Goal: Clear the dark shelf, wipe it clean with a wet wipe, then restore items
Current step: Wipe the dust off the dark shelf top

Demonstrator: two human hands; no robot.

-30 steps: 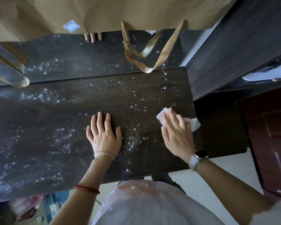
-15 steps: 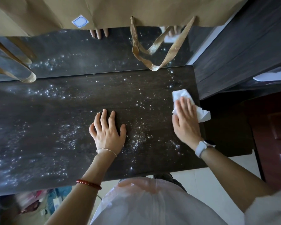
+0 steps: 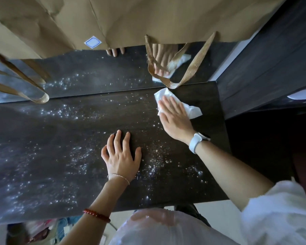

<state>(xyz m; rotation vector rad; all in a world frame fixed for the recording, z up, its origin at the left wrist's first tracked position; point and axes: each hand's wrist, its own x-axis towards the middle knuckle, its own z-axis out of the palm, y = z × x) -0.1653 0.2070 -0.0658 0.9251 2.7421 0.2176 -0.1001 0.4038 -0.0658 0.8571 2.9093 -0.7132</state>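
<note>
The dark shelf (image 3: 60,138) spreads across the view, dotted with shining wet droplets. My right hand (image 3: 175,119) lies flat with straight fingers on a white wet wipe (image 3: 193,110), pressing it onto the shelf's far right corner. My left hand (image 3: 121,156) rests on the shelf's middle, its fingers spread and slightly bent, holding nothing. A glossy back panel (image 3: 95,75) behind the shelf mirrors both hands and the wipe.
Brown paper bags (image 3: 131,20) hang over the back, their woven handles (image 3: 177,80) dangling to the shelf's rear edge. A dark cabinet wall (image 3: 263,59) bounds the right side. Pale floor (image 3: 210,209) and colourful items (image 3: 42,227) lie below the front edge.
My right hand has slid the wipe away from me along the right side, from the shelf's middle depth to its far right corner. My left hand stayed put.
</note>
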